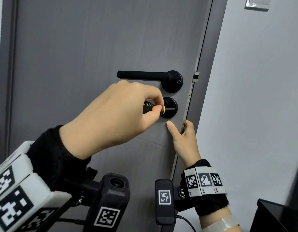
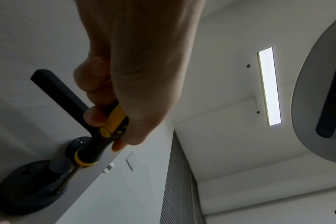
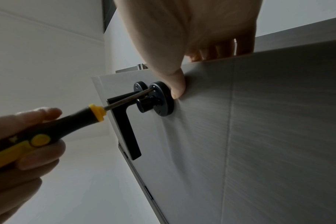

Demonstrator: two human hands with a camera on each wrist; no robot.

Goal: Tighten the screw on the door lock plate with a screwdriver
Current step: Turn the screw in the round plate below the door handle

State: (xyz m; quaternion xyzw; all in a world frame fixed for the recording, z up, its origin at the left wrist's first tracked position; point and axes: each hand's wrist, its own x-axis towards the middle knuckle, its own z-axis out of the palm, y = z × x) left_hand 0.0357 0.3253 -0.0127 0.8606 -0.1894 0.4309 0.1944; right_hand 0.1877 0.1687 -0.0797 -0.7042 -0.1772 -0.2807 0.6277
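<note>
across the middle of the head view stands a grey wood-grain door (image 1: 81,47), its face smooth with a faint vertical grain and a thin seam low down, its free edge running down the right centre of the frame. right of that edge is a pale grey wall (image 1: 253,97), with a white switch plate (image 1: 257,4) in the upper right corner and a black box-like object (image 1: 275,216) in the lower right corner. the left wrist view, looking upward, shows a white ceiling with a long bright strip light (image 2: 269,86) at right of frame.

a black lever door handle (image 1: 145,75) sits just above centre; directly below its round base is the round black door lock plate (image 1: 170,108).

the left hand (image 1: 111,118) has its grip clenched round the black and yellow screwdriver (image 1: 150,108), fingertips pinching the handle near its yellow collar. the steel shaft (image 3: 128,98) reaches to the lock plate, its tip meeting the plate near the upper rim; the screw itself is too small to make out.

the right hand (image 1: 185,139), lower right of centre, grasps the door's edge, thumb (image 3: 176,86) flat on the door face just beside the plate, fingers wrapped over the edge.
</note>
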